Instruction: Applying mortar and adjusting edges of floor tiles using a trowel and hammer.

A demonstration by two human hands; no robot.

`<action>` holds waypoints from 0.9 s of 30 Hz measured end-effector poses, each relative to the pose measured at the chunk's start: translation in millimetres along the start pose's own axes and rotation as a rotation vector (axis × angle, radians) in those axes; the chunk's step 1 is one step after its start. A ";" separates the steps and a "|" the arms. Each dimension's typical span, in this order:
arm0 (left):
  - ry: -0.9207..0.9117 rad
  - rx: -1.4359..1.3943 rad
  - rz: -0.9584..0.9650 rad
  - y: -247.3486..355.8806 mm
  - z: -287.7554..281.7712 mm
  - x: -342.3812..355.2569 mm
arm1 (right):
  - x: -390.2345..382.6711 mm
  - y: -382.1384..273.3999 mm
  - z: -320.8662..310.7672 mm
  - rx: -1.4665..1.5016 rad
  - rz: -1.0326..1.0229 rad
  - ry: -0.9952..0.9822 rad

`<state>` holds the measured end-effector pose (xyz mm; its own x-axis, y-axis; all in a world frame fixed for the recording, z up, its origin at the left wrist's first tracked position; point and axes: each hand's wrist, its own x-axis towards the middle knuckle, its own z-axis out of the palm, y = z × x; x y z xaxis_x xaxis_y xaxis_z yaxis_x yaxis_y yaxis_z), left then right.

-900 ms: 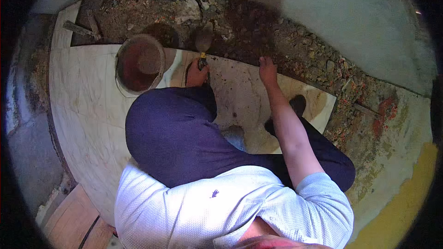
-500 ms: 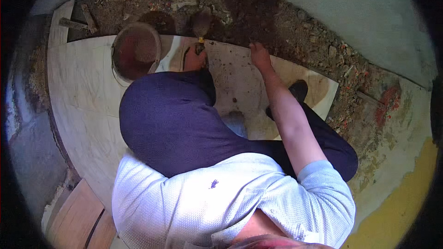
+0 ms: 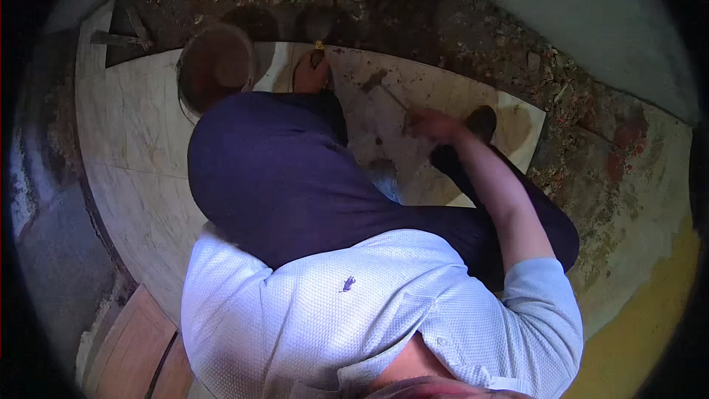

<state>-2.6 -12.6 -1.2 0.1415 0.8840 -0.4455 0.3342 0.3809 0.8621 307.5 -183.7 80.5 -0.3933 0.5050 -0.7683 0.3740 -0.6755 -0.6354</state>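
My left hand (image 3: 312, 74) is closed round the handle of a trowel (image 3: 318, 45) by the slab edge. A yellow collar shows above the fingers; its dark blade blends into the soil beyond. Over the stone slab (image 3: 354, 118), my right hand (image 3: 437, 127) is blurred but closed round a thin-shafted tool (image 3: 395, 97). The shaft slants up and left to a dark, flat end close to the slab; its exact kind cannot be made out. Dark wet smears and crumbs mark the slab between the hands.
Left of my knee stands a round bucket (image 3: 216, 66) with reddish-brown contents. Rubble and dark soil (image 3: 413, 22) run along the grey wall (image 3: 583, 29). Wood pieces (image 3: 118, 38) lie at the far left. My dark shoe (image 3: 481, 124) rests on the slab at right.
My right hand has drawn back from the slab's far edge toward me and slightly right, bringing the thin tool into sight. The left hand keeps its hold on the trowel.
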 end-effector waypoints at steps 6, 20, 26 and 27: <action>0.024 0.067 0.103 7.3 4.5 -1.4 | 30.0 58.0 79.5 -0.033 0.174 -0.148; -0.056 -0.099 -0.023 -7.6 11.9 0.7 | 55.6 8.2 11.3 0.214 -0.392 0.468; -0.034 -0.104 -0.034 -0.5 8.9 2.3 | 50.8 25.9 -1.8 0.122 -0.059 0.775; -0.030 -0.106 -0.031 -0.7 8.4 2.6 | 48.3 30.6 -8.0 -0.006 -0.072 0.827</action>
<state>5.3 -12.9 -4.9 0.1611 0.8634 -0.4781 0.2383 0.4361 0.8678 306.7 -175.7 23.3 0.3276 0.7803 -0.5328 0.3769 -0.6250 -0.6836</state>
